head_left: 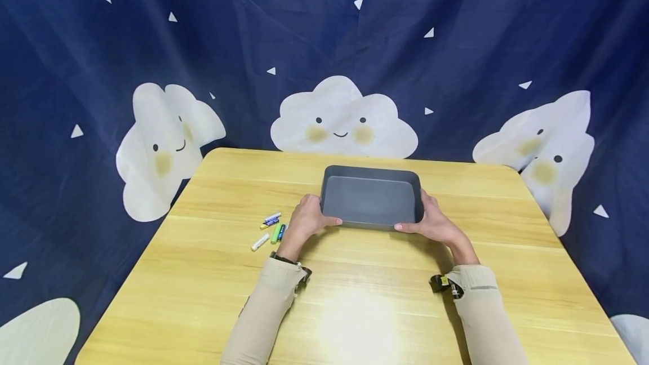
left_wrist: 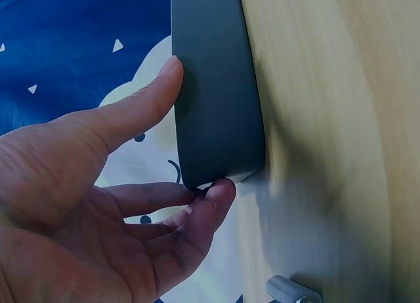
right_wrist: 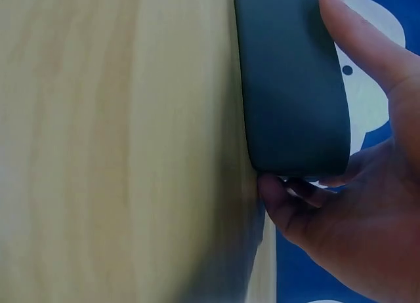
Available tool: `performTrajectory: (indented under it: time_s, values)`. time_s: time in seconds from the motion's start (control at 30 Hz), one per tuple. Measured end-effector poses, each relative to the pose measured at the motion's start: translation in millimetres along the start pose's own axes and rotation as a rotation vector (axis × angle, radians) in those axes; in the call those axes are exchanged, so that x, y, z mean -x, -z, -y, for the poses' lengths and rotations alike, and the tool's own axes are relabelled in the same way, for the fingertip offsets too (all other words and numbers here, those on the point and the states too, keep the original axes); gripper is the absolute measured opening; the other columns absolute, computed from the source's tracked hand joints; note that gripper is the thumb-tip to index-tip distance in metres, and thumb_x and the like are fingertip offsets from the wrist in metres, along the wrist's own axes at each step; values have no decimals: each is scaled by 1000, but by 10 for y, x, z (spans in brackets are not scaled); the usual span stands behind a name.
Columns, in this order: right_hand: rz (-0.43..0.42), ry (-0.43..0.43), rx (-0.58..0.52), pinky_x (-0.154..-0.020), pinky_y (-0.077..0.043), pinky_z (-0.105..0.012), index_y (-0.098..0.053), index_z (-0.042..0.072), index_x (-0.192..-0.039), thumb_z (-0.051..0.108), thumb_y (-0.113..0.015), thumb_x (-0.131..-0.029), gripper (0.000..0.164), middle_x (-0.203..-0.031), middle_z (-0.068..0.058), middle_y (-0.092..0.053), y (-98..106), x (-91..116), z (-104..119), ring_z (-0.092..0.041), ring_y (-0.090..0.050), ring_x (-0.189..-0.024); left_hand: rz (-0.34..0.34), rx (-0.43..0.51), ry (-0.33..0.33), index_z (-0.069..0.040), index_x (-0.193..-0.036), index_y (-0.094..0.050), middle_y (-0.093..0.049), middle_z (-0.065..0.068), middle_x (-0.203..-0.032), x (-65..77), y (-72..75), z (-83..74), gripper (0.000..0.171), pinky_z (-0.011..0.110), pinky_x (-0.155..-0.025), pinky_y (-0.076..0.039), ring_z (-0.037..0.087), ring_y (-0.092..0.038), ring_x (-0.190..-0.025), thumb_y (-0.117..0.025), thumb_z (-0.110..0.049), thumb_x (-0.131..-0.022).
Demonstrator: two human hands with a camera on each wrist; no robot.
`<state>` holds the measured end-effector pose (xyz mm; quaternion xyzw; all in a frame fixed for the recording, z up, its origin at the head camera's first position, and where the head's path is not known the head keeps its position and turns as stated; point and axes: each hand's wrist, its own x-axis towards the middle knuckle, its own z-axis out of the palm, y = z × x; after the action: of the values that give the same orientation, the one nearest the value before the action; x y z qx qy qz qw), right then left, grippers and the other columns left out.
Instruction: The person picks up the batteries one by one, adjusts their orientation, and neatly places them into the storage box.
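Note:
A dark grey rectangular tray (head_left: 370, 196) with upright walls is in the middle of the head view, its inside bare. My left hand (head_left: 308, 219) grips its near left corner, the thumb on the front wall and the fingers curled at the side. At the near right corner my right hand (head_left: 431, 219) holds it the same way. Both wrist views show the tray wall (left_wrist: 216, 100) between thumb and fingers. In the right wrist view, the right hand (right_wrist: 367, 204) has fingertips at the tray's lower side edge. Whether the tray touches the table cannot be told.
Several batteries lie left of the left hand on the wooden table (head_left: 203, 292), among them a green battery (head_left: 275, 234) and a white battery (head_left: 260, 242). Behind the table hangs a dark blue curtain (head_left: 314, 27) with cloud prints.

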<state>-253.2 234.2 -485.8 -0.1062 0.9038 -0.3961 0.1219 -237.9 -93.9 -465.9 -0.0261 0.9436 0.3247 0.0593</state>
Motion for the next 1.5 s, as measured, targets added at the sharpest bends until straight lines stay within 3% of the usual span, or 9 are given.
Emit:
performTrajectory:
  time_s: [0.2, 0.3, 0.5, 0.83, 1.37, 1.5]
  values:
    - [19, -7, 148, -123, -6, -71, 11, -10, -160, 58, -79, -84, 136, -167, -30, 23, 0, 18, -17, -52, 15, -157, 3, -7, 11, 3, -112, -68, -65, 13, -105, -4, 12, -6, 65, 42, -87, -54, 25, -62, -90, -96, -38, -70]
    - [39, -6, 217, -124, -1, -70, 10, -12, -159, 63, -73, -87, 134, -166, -29, 27, 7, 44, -12, -50, 21, -155, 4, -7, 20, 3, -111, -68, -64, 12, -104, 0, 14, 1, 65, 41, -84, -54, 25, -61, -88, -96, -39, -70]
    - [43, 1, 349, -125, 1, -68, 6, -15, -159, 69, -63, -90, 128, -166, -33, 21, 14, 69, 18, -52, 15, -156, 7, -7, 29, 2, -109, -67, -62, 10, -101, 0, 13, 5, 62, 41, -84, -53, 25, -60, -87, -96, -39, -70]
    - [41, -34, 459, -125, 3, -67, 4, -12, -160, 77, -55, -90, 128, -169, -31, 16, 9, 96, 59, -51, 13, -157, 24, -26, 39, 2, -110, -66, -61, 11, -100, 12, 29, -1, 64, 38, -79, -52, 24, -59, -85, -94, -41, -72]
    - [37, -28, 481, -126, 5, -65, 5, -12, -160, 79, -52, -90, 128, -169, -30, 14, 25, 108, 81, -49, 11, -158, 47, -35, 8, 1, -100, -65, -61, 11, -95, 13, 85, 26, 56, 34, -67, -48, 23, -57, -77, -92, -41, -75]
    - [38, -28, 482, -126, 4, -66, 5, -12, -160, 79, -52, -90, 128, -169, -30, 14, 19, 111, 80, -49, 11, -158, 58, -63, -19, 0, -107, -68, -65, 14, -109, 22, 131, 62, 56, 36, -73, -51, 23, -59, -83, -91, -41, -77]
